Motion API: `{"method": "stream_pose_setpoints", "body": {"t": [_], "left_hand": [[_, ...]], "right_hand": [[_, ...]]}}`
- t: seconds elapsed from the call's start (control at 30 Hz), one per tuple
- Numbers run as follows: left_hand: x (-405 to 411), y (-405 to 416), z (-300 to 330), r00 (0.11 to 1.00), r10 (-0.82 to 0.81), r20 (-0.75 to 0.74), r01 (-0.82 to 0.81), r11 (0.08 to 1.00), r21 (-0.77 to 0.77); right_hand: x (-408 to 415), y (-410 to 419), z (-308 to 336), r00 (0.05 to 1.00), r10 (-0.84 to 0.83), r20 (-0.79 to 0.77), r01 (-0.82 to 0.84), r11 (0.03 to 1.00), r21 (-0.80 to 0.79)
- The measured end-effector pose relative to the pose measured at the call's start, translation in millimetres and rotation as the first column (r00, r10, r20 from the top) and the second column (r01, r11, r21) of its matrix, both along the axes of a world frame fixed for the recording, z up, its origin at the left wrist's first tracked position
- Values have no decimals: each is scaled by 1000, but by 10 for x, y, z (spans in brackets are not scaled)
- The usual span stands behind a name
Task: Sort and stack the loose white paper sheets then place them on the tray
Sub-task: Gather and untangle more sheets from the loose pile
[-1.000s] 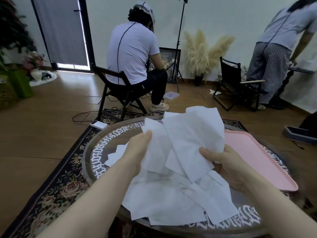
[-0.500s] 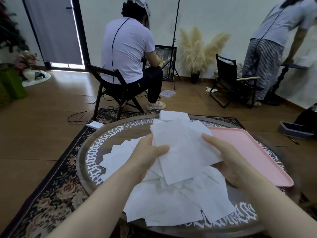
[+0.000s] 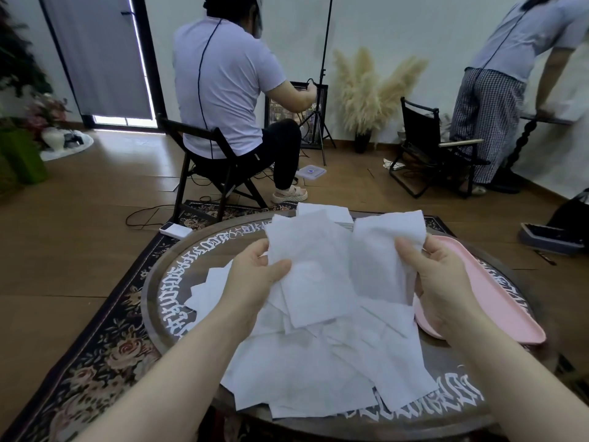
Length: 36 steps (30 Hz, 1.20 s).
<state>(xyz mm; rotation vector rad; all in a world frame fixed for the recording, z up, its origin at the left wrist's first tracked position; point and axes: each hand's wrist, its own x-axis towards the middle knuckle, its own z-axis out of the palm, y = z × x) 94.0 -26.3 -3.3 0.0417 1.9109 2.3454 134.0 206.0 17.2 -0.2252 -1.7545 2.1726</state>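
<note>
A heap of loose white paper sheets (image 3: 322, 371) covers the middle of the round dark table (image 3: 178, 282). My left hand (image 3: 255, 279) pinches one white sheet (image 3: 306, 266) by its left edge, thumb on top. My right hand (image 3: 443, 275) grips a second white sheet (image 3: 379, 250) by its right edge. Both sheets are lifted above the heap, side by side. The pink tray (image 3: 497, 291) lies on the table's right side, behind and under my right hand, with nothing seen on it.
A small stack of white sheets (image 3: 328, 213) sits at the table's far edge. A seated person on a black folding chair (image 3: 220, 167) is just beyond the table. Another person stands at the far right. A white device (image 3: 176, 231) lies on the rug.
One second ago both hands held a bunched cluster of sheets. Now they have drawn apart, each holding a separate sheet. The view has tilted down slightly.
</note>
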Motion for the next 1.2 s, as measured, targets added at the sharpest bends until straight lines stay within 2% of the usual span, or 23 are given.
{"method": "stream_pose_setpoints", "body": {"t": [0.07, 0.17, 0.23, 0.33, 0.43, 0.53, 0.6, 0.67, 0.73, 0.8, 0.9, 1.0, 1.07, 1.1, 1.2], "left_hand": [[-18, -11, 3, 998, 61, -33, -62, 998, -19], [-23, -32, -1, 993, 86, -76, -89, 995, -34], [20, -9, 8, 995, 11, -95, -16, 998, -56], [115, 80, 52, 991, -55, -118, 43, 993, -108], [188, 130, 104, 989, -100, -109, 93, 994, -62], [203, 111, 142, 994, -73, -77, 74, 997, 15], [184, 88, 138, 999, 11, -51, -9, 999, 34], [166, 65, 137, 994, 89, -57, -87, 996, 33], [165, 47, 144, 991, 117, -71, -115, 993, 25], [169, 66, 139, 991, 105, -78, -104, 994, 22], [217, 140, 140, 993, 49, -109, -47, 999, 23], [272, 198, 149, 988, -23, -153, 30, 999, 42], [285, 201, 161, 986, -30, -167, 39, 998, 51], [274, 196, 155, 986, -22, -167, 31, 998, 56], [243, 163, 150, 990, 3, -143, 8, 997, 75]], "right_hand": [[1, -1, 59, 998, 34, -48, -37, 997, -68], [8, -10, 115, 972, 188, -139, -210, 964, -164], [17, -56, 93, 941, 304, -148, -326, 933, -155], [35, -206, -14, 910, 413, -33, -415, 909, -48], [63, -347, -106, 936, 342, 87, -351, 930, 111], [80, -405, -128, 961, 266, 73, -276, 942, 191], [86, -399, -78, 992, 127, 5, -125, 971, 205], [98, -333, 3, 991, -78, -113, 102, 967, 232], [117, -261, 75, 936, -226, -269, 306, 901, 307], [134, -280, 100, 893, -240, -380, 388, 839, 381], [146, -512, 6, 917, -69, -393, 315, 732, 604], [178, -714, -112, 967, 129, -220, 83, 656, 751], [196, -738, -134, 968, 225, -112, -74, 681, 729], [199, -721, -125, 967, 232, -108, -91, 707, 701], [177, -624, -50, 976, 90, -196, 51, 789, 613]]}}
